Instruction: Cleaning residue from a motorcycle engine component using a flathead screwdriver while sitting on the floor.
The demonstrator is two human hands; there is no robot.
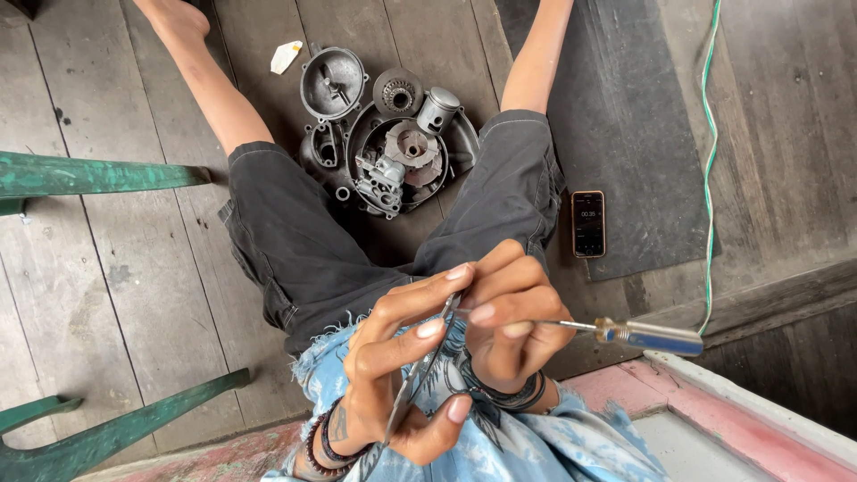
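Left hand [393, 375]: fingers closed around a thin, flat metal strip, thumb under its lower part, index and middle fingers pressed along its upper part; beaded bracelets on the wrist.
Metal strip [420, 375]: narrow, grey, slightly curved; runs diagonally from the left palm up to the fingertips of both hands, in front of the person's lap.
Right hand [509, 321]: fingers curled tight, pinching the top end of the metal strip and the shaft of a screwdriver together; dark bands on the wrist.
Screwdriver [647, 336]: slim metal shaft, blue-grey handle with a brass-coloured collar; lies roughly level, handle pointing away to the right, tip hidden among the fingers.
Contact point: the exact spot where tip meets strip cannot be made out behind the fingers.
Engine cover parts [393, 134]: grey cast housings, a round cover, a gear-like disc and a small piston, piled on the floor between the person's bare legs, well apart from the hands.
Phone [588, 223]: lies flat, screen lit, on a dark mat [625, 134] beside the right thigh.
Green-and-white cable [710, 161]: runs down the floor at the right.
Green wooden frame [98, 174]: at the left edge.
Floor [116, 295]: weathered wooden boards.
Clothing: dark shorts, frayed light-blue patterned shirt.
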